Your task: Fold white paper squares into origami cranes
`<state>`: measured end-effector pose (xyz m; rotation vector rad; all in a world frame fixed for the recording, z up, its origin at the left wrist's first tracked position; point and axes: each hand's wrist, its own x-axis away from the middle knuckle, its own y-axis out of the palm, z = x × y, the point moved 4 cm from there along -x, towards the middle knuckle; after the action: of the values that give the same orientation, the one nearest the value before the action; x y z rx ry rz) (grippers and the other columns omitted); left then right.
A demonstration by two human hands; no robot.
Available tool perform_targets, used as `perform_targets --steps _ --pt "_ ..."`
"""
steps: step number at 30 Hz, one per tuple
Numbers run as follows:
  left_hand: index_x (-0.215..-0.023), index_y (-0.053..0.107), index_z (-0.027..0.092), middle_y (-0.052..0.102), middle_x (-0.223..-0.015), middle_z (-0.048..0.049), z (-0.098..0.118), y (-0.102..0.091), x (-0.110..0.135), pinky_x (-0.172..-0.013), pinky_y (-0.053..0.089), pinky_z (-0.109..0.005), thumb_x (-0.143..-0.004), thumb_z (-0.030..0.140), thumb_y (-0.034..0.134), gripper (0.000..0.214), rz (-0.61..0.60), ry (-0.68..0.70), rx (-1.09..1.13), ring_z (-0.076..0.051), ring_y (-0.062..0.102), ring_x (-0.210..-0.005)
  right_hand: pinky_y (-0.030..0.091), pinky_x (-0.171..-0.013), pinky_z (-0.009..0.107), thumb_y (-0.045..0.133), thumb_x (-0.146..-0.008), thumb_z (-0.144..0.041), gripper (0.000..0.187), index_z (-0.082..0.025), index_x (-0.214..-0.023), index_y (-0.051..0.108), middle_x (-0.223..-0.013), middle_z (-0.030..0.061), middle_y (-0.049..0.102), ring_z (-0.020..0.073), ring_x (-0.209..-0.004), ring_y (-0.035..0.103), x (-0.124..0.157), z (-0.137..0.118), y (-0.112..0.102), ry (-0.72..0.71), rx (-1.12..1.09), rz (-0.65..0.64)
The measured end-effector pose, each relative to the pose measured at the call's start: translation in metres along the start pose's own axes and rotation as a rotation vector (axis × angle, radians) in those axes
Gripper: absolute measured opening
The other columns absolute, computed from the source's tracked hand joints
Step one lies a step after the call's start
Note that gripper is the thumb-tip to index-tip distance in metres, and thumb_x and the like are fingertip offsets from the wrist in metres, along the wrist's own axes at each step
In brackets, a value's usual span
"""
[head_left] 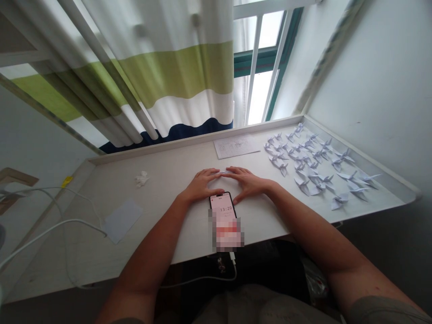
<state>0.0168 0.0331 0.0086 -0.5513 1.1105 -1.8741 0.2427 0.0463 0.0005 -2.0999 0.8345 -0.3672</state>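
My left hand (202, 183) and my right hand (248, 182) lie side by side on the white desk (168, 180), fingers stretched out flat. Their fingertips meet over a small white paper piece (225, 172) and press it against the desk. Most of that paper is hidden under the fingers. A phone (223, 211) with a lit screen lies just in front of both hands, near the desk's front edge. Several folded white paper cranes (313, 162) are laid out in rows to the right of my right hand.
A printed sheet (236, 146) lies at the back by the curtain. A crumpled paper scrap (142, 178) and a blank paper square (122, 220) sit on the left. White cables (60, 225) run over the left side. A raised rim (378, 167) borders the desk.
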Motion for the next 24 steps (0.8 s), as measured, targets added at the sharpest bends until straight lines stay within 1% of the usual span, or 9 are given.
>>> perform_targets --steps 5,9,11,14,16,20,22,24 --pt "-0.146 0.069 0.03 0.056 -0.164 -0.0102 -0.001 0.001 -0.001 -0.131 0.029 -0.057 -0.083 0.064 0.082 0.072 0.013 -0.007 0.01 -0.038 0.046 -0.154 0.02 -0.133 0.068 0.1 -0.062 -0.06 0.117 -0.042 -0.164 0.046 -0.177 0.0091 0.035 0.0442 -0.165 0.025 0.0 -0.004 0.002 0.005 0.033 0.024" --pt "-0.146 0.068 0.028 0.057 -0.163 -0.0102 -0.001 0.001 -0.001 -0.131 0.03 -0.056 -0.086 0.063 0.079 0.071 0.024 0.003 -0.011 -0.037 0.047 -0.153 0.02 -0.133 0.067 0.098 -0.064 -0.061 0.116 -0.041 -0.165 0.045 -0.177 0.0103 0.035 0.0446 -0.165 0.024 0.0 -0.006 0.003 0.02 0.051 0.032" --pt "-0.148 0.067 0.026 0.057 -0.162 -0.0107 0.0 0.001 0.0 -0.131 0.031 -0.056 -0.09 0.059 0.076 0.067 0.033 0.006 -0.035 -0.036 0.048 -0.153 0.019 -0.133 0.068 0.098 -0.064 -0.063 0.12 -0.04 -0.167 0.042 -0.178 0.0109 0.031 0.0447 -0.166 0.021 -0.001 -0.006 0.003 0.022 0.053 0.016" --pt "-0.148 0.067 0.024 0.059 -0.161 -0.0113 0.0 0.003 0.0 -0.13 0.033 -0.055 -0.099 0.053 0.067 0.057 0.055 0.021 -0.074 -0.034 0.049 -0.152 0.017 -0.133 0.068 0.097 -0.063 -0.066 0.127 -0.037 -0.17 0.035 -0.181 0.0128 0.021 0.0446 -0.168 0.014 -0.001 -0.006 0.003 0.001 0.055 0.004" --pt "-0.147 0.068 0.023 0.059 -0.16 -0.0117 0.001 0.004 0.001 -0.129 0.034 -0.056 -0.102 0.05 0.061 0.053 0.071 0.031 -0.095 -0.033 0.049 -0.152 0.015 -0.134 0.067 0.097 -0.063 -0.067 0.13 -0.036 -0.171 0.033 -0.182 0.0133 0.017 0.0443 -0.168 0.012 -0.001 -0.008 0.003 -0.02 0.051 0.001" --pt "-0.143 0.07 0.025 0.061 -0.158 -0.0101 0.002 0.005 0.001 -0.128 0.036 -0.057 -0.103 0.048 0.058 0.048 0.096 0.048 -0.104 -0.033 0.051 -0.15 0.014 -0.135 0.065 0.096 -0.064 -0.067 0.127 -0.038 -0.17 0.033 -0.182 0.0111 0.019 0.0436 -0.168 0.011 -0.002 -0.014 0.006 -0.07 0.022 0.0" --pt "-0.143 0.07 0.026 0.062 -0.158 -0.0092 0.002 0.005 0.001 -0.128 0.037 -0.058 -0.104 0.048 0.057 0.047 0.098 0.05 -0.1 -0.033 0.051 -0.149 0.014 -0.134 0.066 0.097 -0.064 -0.067 0.126 -0.039 -0.17 0.034 -0.181 0.0111 0.021 0.0438 -0.168 0.013 -0.002 -0.015 0.006 -0.081 0.005 0.005" --pt "-0.144 0.07 0.025 0.061 -0.158 -0.0099 0.001 0.005 0.001 -0.127 0.037 -0.058 -0.105 0.046 0.054 0.046 0.096 0.047 -0.099 -0.033 0.051 -0.149 0.017 -0.134 0.067 0.097 -0.064 -0.066 0.124 -0.04 -0.169 0.036 -0.18 0.0112 0.024 0.0438 -0.167 0.016 -0.003 -0.014 0.006 -0.079 -0.014 0.005"
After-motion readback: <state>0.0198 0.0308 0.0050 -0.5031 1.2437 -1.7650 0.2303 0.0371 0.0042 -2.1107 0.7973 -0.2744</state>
